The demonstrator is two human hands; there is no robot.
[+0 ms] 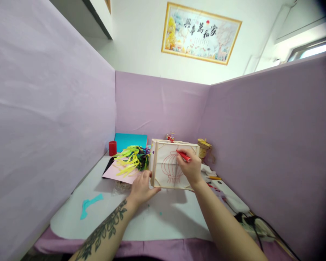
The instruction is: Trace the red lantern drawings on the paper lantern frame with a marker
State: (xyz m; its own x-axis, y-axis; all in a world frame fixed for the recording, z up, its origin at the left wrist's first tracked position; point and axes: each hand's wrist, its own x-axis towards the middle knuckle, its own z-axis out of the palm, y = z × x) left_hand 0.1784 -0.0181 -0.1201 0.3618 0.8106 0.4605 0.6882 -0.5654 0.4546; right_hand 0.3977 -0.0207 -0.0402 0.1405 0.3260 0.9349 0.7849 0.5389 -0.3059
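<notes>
A box-shaped paper lantern with a pale wooden frame and white panels is tilted up in front of me. Red lines on its near panel form a round, ribbed lantern drawing with a fringe below. My left hand grips the box at its lower left corner, thumb along the bottom edge. In my right hand is a red marker, its tip at the top of the drawing. The fingers are closed around the marker, and this hand covers the right part of the panel.
Yellow and green paper strips lie over a pink sheet on the left. Behind are a red candle and a blue board. A small yellow-topped pot, a pencil and black cables line the right side.
</notes>
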